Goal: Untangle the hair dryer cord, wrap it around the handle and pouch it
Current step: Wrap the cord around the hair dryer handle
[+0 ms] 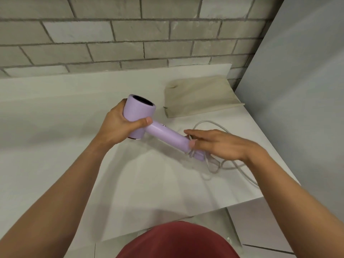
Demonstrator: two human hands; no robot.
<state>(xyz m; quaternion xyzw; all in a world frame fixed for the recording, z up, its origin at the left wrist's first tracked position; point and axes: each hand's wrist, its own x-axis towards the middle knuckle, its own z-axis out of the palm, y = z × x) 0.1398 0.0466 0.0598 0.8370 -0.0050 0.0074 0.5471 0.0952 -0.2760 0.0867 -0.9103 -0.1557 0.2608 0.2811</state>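
Left hand [119, 125] grips the slick-looking hair dryer [138, 110] by its head, right hand [219, 144] pinches the floppy cord [210, 124] at the dryer's handle [167, 135] end, probably the best hold.

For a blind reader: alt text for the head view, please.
A person's left hand grips the head of a lilac hair dryer over a white counter; the right hand holds its cord at the handle's end. A beige pouch lies behind.
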